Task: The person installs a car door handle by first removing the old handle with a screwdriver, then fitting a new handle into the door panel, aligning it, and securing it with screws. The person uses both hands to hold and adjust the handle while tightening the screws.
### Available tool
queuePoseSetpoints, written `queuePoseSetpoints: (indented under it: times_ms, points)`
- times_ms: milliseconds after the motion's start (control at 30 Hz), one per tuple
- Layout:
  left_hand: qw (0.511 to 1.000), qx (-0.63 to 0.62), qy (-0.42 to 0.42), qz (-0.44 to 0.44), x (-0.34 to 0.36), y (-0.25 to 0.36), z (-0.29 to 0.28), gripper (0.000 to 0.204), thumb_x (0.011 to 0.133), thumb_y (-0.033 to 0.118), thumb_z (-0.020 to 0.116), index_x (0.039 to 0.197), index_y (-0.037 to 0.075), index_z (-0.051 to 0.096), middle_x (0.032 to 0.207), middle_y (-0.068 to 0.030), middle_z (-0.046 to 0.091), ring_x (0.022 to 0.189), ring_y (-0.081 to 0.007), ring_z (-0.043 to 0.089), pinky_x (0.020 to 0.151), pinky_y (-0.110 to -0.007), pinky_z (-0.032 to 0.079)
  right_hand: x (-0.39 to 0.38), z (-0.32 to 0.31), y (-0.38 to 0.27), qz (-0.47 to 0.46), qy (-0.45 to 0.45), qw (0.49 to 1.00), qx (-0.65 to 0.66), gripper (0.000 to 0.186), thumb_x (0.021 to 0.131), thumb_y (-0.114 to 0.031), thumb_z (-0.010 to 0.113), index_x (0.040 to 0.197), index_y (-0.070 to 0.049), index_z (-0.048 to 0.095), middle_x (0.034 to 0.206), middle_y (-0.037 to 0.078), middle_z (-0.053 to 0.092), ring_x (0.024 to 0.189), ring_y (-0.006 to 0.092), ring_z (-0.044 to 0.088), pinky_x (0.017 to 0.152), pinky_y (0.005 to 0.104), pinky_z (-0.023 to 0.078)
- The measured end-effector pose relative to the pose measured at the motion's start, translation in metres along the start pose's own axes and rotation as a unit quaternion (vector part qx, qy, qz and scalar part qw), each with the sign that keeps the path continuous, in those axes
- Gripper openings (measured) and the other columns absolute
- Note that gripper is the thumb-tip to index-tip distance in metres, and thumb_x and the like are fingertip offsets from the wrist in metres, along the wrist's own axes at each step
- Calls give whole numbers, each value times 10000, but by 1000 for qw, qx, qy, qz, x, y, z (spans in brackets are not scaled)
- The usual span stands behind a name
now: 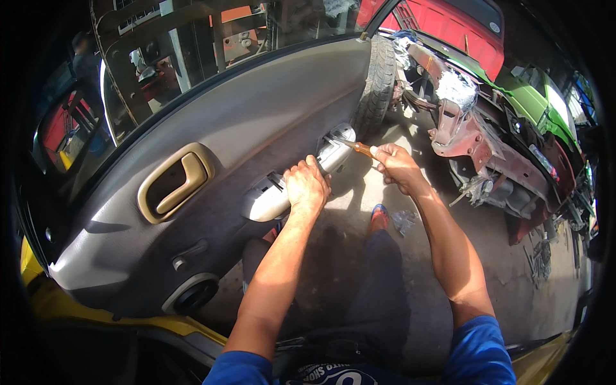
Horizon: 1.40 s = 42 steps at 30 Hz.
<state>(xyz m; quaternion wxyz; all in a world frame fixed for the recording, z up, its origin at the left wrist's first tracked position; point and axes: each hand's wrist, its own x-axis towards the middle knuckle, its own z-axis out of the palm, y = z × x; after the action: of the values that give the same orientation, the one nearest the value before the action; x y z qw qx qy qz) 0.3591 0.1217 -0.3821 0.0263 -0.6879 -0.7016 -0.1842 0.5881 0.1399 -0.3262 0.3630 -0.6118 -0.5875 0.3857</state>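
A grey car door panel (282, 106) stands opened in front of me, its window above. On its armrest is a light silver-beige switch trim piece (268, 204). My left hand (308, 186) is closed around the middle of that trim, fingers over its top. My right hand (399, 168) grips a screwdriver (363, 149) with an amber-brown handle. The screwdriver's tip reaches the far end of the trim, by a dark opening; the exact contact is too small to tell. A gold-beige inner door handle (183, 183) sits to the left on the panel.
A round speaker (196, 294) and a window crank stub (186, 260) sit low on the door. Beyond the door are a tyre (378, 80), rusty, dismantled car parts (468, 138), a red vehicle body (443, 32) and a green one (545, 106). My shoe (379, 215) rests on the concrete floor.
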Motion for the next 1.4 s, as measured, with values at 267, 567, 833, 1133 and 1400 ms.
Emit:
queuePoseSetpoints:
  times_ms: [267, 567, 833, 1133, 1400]
  points:
    - [1000, -1, 1, -1, 0, -1, 2, 522, 876, 458, 770, 1149, 44, 604, 1047, -143, 705, 1029, -304, 701, 945, -458, 498, 0, 15, -14, -267, 158, 863, -399, 223, 992, -220, 654, 1140, -54, 634, 965, 124, 644, 697, 363, 670, 733, 406, 558]
    - [1000, -3, 26, 9, -1, -2, 4, 520, 871, 455, 770, 1136, 42, 600, 1023, -143, 702, 995, -303, 705, 929, -458, 504, -12, 13, 25, -322, 110, 820, -461, 351, 963, -289, 691, 1205, -42, 632, 1074, 174, 617, 1061, 347, 649, 908, 467, 525]
    - [1000, 5, 14, 7, 0, -1, 5, 512, 880, 459, 760, 1127, 44, 590, 1027, -147, 696, 1000, -301, 705, 924, -453, 508, 17, 8, -4, 12, -22, 989, -148, 307, 1054, -341, 575, 1030, -36, 606, 719, 113, 578, 676, 325, 650, 655, 443, 546]
    - [1000, 15, 12, 4, -3, -1, 5, 528, 877, 457, 764, 1155, 42, 591, 1020, -137, 691, 1006, -307, 701, 947, -457, 495, -3, 17, 13, -430, 155, 698, -551, 271, 931, -229, 699, 1110, -58, 587, 996, 122, 604, 857, 319, 660, 792, 464, 539]
    - [1000, -8, 18, 11, -2, -2, 3, 520, 864, 443, 782, 1138, 37, 605, 1036, -153, 697, 1013, -309, 699, 942, -459, 497, 12, 12, -7, 57, -96, 994, 7, 293, 1050, -321, 620, 1091, -31, 627, 728, 3, 569, 562, 93, 492, 471, 296, 402]
